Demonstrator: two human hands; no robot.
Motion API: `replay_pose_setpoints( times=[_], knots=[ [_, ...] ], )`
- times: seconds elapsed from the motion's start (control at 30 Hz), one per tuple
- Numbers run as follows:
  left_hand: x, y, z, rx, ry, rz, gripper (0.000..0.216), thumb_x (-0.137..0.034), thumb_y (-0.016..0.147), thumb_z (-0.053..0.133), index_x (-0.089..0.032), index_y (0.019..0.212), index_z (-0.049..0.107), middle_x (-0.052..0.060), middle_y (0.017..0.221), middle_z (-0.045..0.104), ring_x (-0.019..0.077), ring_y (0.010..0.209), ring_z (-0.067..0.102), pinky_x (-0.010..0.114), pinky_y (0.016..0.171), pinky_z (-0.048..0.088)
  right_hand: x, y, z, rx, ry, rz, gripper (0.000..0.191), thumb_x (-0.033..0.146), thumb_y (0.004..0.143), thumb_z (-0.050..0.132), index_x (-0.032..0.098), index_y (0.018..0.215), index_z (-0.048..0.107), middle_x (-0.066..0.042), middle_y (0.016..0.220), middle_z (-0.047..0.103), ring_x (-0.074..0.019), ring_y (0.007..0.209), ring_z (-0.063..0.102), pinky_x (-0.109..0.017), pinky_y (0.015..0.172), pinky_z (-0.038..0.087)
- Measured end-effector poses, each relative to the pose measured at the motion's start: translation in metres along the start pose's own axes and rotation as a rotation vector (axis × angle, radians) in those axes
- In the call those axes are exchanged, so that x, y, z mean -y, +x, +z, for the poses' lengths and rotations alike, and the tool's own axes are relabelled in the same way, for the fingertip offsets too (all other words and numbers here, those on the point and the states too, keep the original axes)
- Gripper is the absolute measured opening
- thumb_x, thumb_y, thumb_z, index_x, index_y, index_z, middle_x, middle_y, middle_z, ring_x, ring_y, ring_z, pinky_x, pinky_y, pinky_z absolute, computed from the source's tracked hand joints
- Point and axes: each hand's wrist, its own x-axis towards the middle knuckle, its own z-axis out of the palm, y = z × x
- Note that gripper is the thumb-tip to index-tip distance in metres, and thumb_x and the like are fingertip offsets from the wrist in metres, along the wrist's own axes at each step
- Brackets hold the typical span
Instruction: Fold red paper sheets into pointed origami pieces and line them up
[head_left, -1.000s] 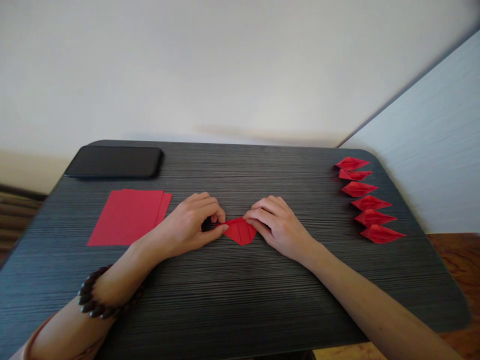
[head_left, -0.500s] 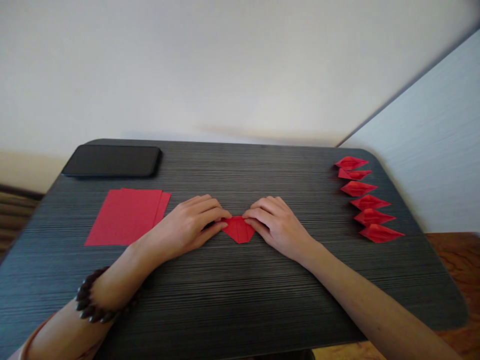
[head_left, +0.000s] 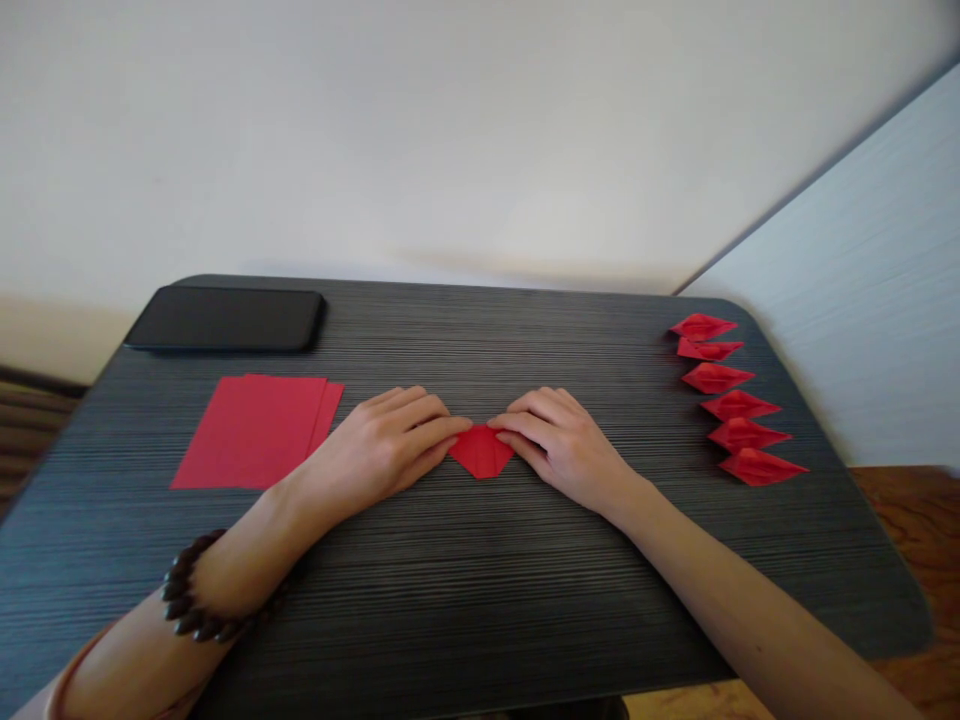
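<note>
A small folded red paper piece [head_left: 481,452] lies at the middle of the dark striped table [head_left: 480,600], its point toward me. My left hand [head_left: 382,445] presses its fingertips on the piece's left top edge, fingers held together. My right hand [head_left: 559,440] pins the right top edge the same way. The upper part of the paper is hidden under my fingers. A dark bead bracelet [head_left: 199,600] is on my left wrist.
A stack of flat red paper sheets [head_left: 255,430] lies left of my hands. A black phone [head_left: 225,318] rests at the far left corner. Several folded red paper shapes [head_left: 739,405] stand in a row along the right side. A pale wall rises behind.
My left fingers slid right over the paper's top edge to meet my right fingertips. The visible red piece became smaller and flatter. The view shifted slightly.
</note>
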Motion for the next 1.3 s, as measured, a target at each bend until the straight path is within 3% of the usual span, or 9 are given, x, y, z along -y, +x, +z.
replay_pose_setpoints(
  times=[0.47,0.67,0.87,1.3],
  knots=[
    [-0.004,0.002,0.002,-0.039,0.002,0.031,0.022,-0.020,0.092,0.046,-0.019,0.106,0.063,0.007,0.095,0.063,0.0180,0.087,0.057,0.033,0.078,0.050,0.004,-0.001,-0.006,0.013,-0.150,-0.111,0.022,0.020,0.093,0.048,0.023,0.103,0.067,-0.005,0.095,0.063,-0.0172,0.086,0.052,-0.034,0.074,0.036],
    [-0.002,0.002,-0.003,0.021,0.027,0.070,0.026,-0.018,0.091,0.047,-0.021,0.110,0.063,0.007,0.095,0.061,0.0186,0.086,0.055,0.033,0.076,0.048,0.004,-0.003,-0.008,0.025,-0.199,-0.133,0.022,0.021,0.093,0.048,0.024,0.103,0.066,-0.005,0.098,0.064,-0.0183,0.090,0.050,-0.035,0.074,0.034],
    [-0.003,0.004,-0.004,0.019,0.022,0.095,0.021,-0.018,0.089,0.049,-0.020,0.103,0.065,0.006,0.093,0.062,0.0183,0.083,0.056,0.033,0.074,0.046,0.007,-0.004,-0.008,0.008,-0.224,-0.133,0.020,0.023,0.092,0.049,0.024,0.102,0.067,-0.004,0.095,0.064,-0.0194,0.092,0.049,-0.036,0.076,0.033],
    [-0.003,0.001,-0.003,0.014,0.044,0.106,0.023,-0.020,0.089,0.051,-0.021,0.110,0.061,0.006,0.097,0.063,0.0190,0.086,0.055,0.033,0.074,0.044,0.001,-0.006,-0.006,0.001,-0.076,-0.064,0.024,0.033,0.092,0.052,0.020,0.105,0.066,-0.004,0.091,0.065,-0.0167,0.085,0.051,-0.034,0.076,0.035]
  ],
)
